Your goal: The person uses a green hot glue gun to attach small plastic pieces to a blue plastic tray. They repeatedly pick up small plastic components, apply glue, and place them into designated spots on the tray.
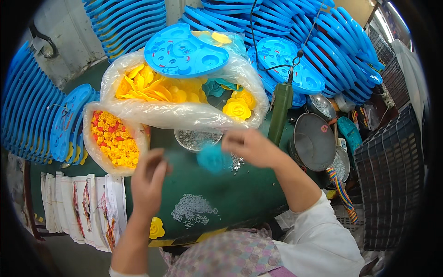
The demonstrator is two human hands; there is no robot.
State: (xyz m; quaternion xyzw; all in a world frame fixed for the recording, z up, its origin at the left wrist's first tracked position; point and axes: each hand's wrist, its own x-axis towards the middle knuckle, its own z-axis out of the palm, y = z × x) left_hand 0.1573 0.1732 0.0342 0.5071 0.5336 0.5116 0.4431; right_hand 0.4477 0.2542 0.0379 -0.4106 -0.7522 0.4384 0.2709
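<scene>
My left hand [148, 177] hovers beside a clear bag of small orange and red pieces [115, 141]. Its fingers bend loosely with the thumb apart, and nothing shows between them. Farther right, my right hand [251, 147] is over the table, its fingertips smeared by motion. A blurred teal flower-shaped piece [211, 159] is just left of and below those fingertips; whether they touch it I cannot tell. Small metal parts [237, 162] lie below my right hand, and a bowl of metal parts [196, 140] stands behind the teal piece. Nearer me is a pile of small translucent rings [191, 208].
A large bag [175, 115] holds yellow and teal flower pieces, with a blue plastic panel [184, 53] on top. A green electric screwdriver [280, 111] hangs by my right hand. Stacked blue panels [32, 111] flank the table [180, 177]. A dark pan [314, 141] stands right.
</scene>
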